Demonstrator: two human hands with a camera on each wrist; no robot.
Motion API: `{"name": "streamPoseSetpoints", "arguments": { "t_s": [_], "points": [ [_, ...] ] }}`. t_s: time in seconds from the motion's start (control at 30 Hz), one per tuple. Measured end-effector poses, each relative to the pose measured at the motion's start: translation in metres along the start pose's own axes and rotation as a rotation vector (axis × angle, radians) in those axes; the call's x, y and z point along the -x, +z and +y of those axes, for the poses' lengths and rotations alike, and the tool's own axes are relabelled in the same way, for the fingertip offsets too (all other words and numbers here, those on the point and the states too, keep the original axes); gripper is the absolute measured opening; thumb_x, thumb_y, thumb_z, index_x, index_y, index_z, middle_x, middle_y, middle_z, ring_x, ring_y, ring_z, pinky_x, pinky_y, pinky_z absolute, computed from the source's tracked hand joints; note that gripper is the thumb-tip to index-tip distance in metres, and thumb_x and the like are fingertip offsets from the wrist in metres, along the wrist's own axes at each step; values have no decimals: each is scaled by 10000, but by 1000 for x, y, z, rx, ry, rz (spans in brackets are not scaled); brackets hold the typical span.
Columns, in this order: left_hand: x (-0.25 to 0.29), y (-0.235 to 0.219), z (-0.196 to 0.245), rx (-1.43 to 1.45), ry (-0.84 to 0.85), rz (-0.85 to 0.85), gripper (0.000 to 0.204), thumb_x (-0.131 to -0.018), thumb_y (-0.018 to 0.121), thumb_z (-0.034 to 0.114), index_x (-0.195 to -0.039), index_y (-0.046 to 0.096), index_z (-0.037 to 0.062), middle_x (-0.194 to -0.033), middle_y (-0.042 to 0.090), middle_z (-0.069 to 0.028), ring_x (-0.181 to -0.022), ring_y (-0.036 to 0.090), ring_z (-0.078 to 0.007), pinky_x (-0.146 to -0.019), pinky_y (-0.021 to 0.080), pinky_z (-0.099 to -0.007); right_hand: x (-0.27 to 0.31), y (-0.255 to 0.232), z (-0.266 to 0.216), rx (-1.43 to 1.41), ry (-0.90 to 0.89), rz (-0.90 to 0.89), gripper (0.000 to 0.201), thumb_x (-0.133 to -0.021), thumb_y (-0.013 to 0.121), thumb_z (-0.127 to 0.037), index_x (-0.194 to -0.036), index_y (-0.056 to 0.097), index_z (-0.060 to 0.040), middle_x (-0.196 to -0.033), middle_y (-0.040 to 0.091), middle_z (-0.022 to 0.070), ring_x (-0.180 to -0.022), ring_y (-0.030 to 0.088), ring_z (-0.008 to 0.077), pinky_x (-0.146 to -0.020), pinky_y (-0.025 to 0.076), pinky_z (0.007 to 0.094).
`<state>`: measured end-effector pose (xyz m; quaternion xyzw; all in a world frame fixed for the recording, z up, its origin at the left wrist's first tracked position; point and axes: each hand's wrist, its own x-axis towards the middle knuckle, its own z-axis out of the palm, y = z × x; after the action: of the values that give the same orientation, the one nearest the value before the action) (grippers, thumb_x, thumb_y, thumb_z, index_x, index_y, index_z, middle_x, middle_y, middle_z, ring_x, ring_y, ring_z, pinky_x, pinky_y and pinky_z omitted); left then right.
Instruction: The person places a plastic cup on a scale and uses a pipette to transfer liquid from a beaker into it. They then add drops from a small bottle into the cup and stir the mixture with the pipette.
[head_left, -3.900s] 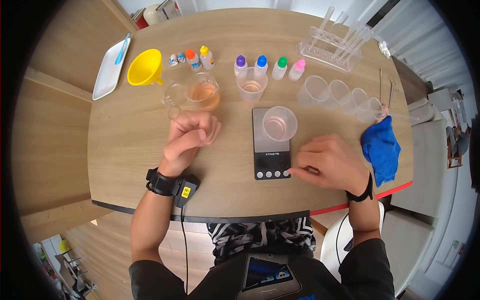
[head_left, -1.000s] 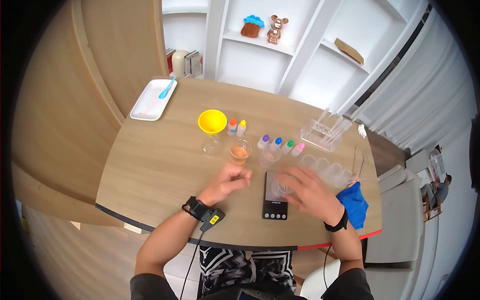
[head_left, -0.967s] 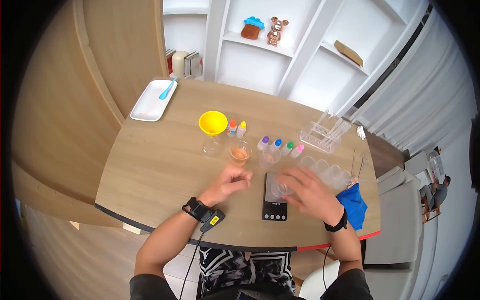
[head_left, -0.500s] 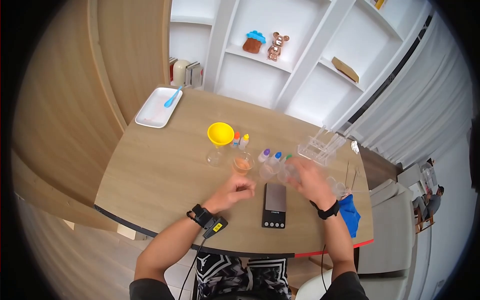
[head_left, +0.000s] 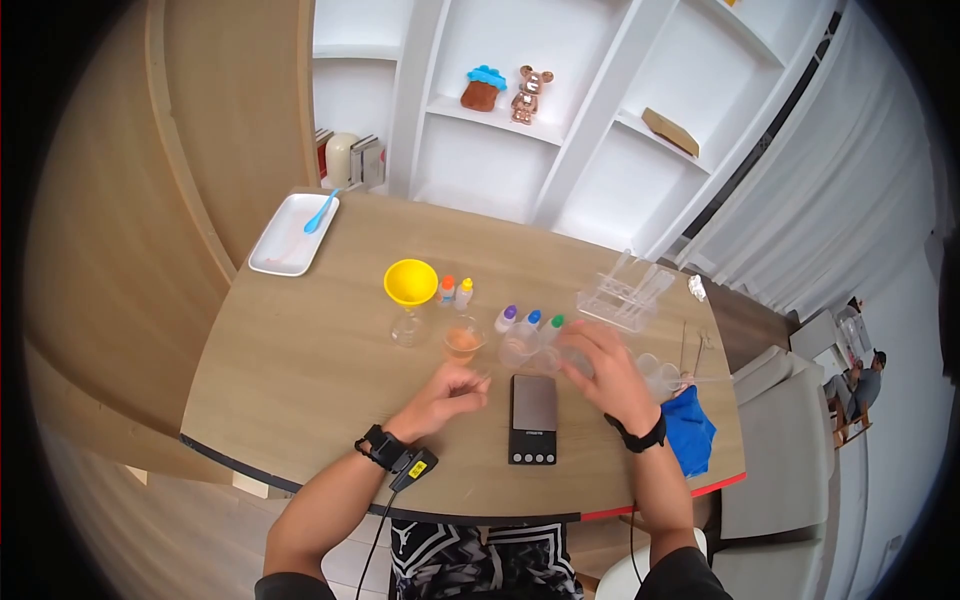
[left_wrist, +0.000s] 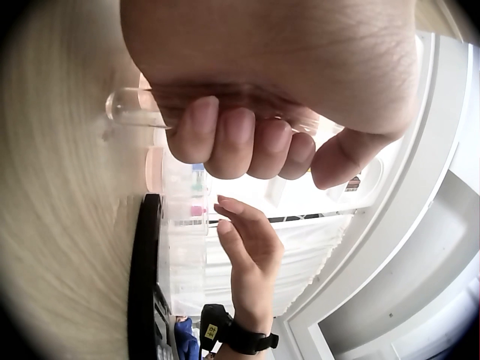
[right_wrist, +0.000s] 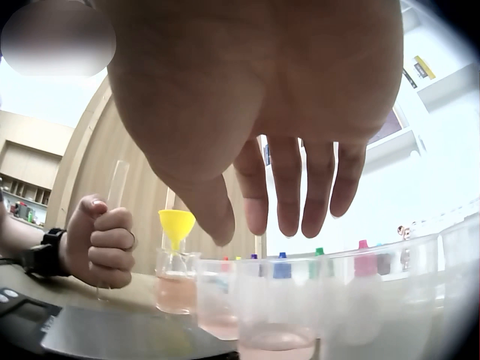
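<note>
My left hand [head_left: 447,400] grips a clear glass test tube [right_wrist: 118,180] upright; in the left wrist view its rounded end sticks out beyond the curled fingers [left_wrist: 238,135]. My right hand [head_left: 612,372] hangs with fingers apart just over a clear plastic cup [right_wrist: 275,324] of pale pink liquid. That cup stands beside another cup [right_wrist: 216,315] of similar liquid, behind the black digital scale [head_left: 534,405], whose plate is bare. A glass beaker [head_left: 463,345] of orange-pink liquid stands beyond my left hand.
A yellow funnel [head_left: 411,283] sits on a glass flask [head_left: 408,328]. Dropper bottles with coloured caps [head_left: 534,318] line the back of the cups. A test tube rack [head_left: 615,300] stands back right, a blue cloth [head_left: 688,430] at the right edge, a white tray [head_left: 290,238] back left.
My right hand has taken the cup off the scale, set it down behind, next to the other cup, and let go. My left hand stays closed on the test tube.
</note>
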<state>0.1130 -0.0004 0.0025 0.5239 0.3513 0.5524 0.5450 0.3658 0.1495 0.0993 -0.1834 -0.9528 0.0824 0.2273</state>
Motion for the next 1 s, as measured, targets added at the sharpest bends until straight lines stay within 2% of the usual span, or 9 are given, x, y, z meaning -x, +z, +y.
{"name": "streamPoseSetpoints", "arguments": {
  "t_s": [0.2, 0.33, 0.4, 0.47, 0.5, 0.6, 0.8, 0.9, 1.0],
  "points": [
    [4, 18, 14, -53, 5, -158, 170, -921, 650, 122, -841, 560, 1, -781, 492, 0, -763, 469, -117, -701, 382, -290, 6, -7, -57, -357, -64, -59, 406, -906, 799, -192, -1272, 680, -63, -1264, 681, 127, -1178, 629, 346, -1046, 491, 453],
    [7, 36, 16, -147, 45, -261, 144, -904, 648, 122, -909, 579, -4, -789, 494, -40, -767, 492, -182, -760, 427, -321, 15, 12, -68, -563, -176, -107, 412, -906, 807, -208, -1268, 681, -56, -1256, 672, 105, -1159, 629, 319, -1017, 492, 455],
    [9, 40, 15, -115, -11, -305, 197, -870, 635, 100, -1040, 605, 5, -938, 546, -48, -885, 510, -192, -841, 434, -330, 20, 22, -66, -597, -251, -62, 382, -918, 798, -198, -1253, 682, -57, -1267, 659, 90, -1150, 632, 299, -999, 491, 448],
    [13, 44, 16, -113, -124, -322, 367, -803, 629, 78, -1165, 625, 19, -1075, 587, -60, -1012, 534, -206, -893, 431, -344, 26, 28, -62, -609, -293, -6, 376, -914, 803, -194, -1245, 684, -61, -1286, 655, 84, -1155, 634, 298, -1002, 489, 437],
    [12, 43, 16, -166, -66, -367, 291, -885, 620, 79, -1165, 597, 1, -1112, 557, -68, -1050, 526, -202, -962, 422, -337, 27, 28, -61, -634, -292, 3, 350, -918, 801, -183, -1225, 686, -59, -1269, 663, 85, -1156, 637, 295, -1005, 489, 437],
    [14, 52, 25, -95, -63, -220, 367, -853, 630, 88, -1205, 614, -14, -1217, 580, -113, -1173, 549, -231, -1067, 395, -359, 30, 14, -56, -758, -248, 40, 257, -949, 769, -162, -1164, 683, -51, -1206, 686, 88, -1138, 649, 281, -1009, 490, 426],
    [10, 23, 34, -142, 277, 108, 437, -770, 632, 50, -1198, 629, -34, -1277, 583, -148, -1263, 541, -273, -1153, 346, -404, 51, -21, -12, -1223, 50, 261, 138, -1032, 623, -113, -1111, 655, -3, -1065, 711, 102, -1056, 671, 218, -983, 507, 379],
    [10, 17, 35, -418, 295, 325, 418, -784, 595, -14, -1200, 629, -25, -1275, 590, -146, -1261, 552, -270, -1159, 355, -410, 63, -14, 10, -1320, 128, 360, 156, -1045, 589, -128, -1076, 651, 11, -1023, 705, 97, -1008, 663, 181, -941, 509, 351],
    [6, 15, 36, -632, 276, 474, 431, -800, 576, -52, -1228, 618, -22, -1286, 594, -152, -1268, 565, -276, -1163, 379, -418, 71, -9, 21, -1267, 169, 351, 151, -1039, 599, -128, -1041, 660, 10, -974, 699, 80, -972, 662, 165, -903, 504, 337]
  ]
}}
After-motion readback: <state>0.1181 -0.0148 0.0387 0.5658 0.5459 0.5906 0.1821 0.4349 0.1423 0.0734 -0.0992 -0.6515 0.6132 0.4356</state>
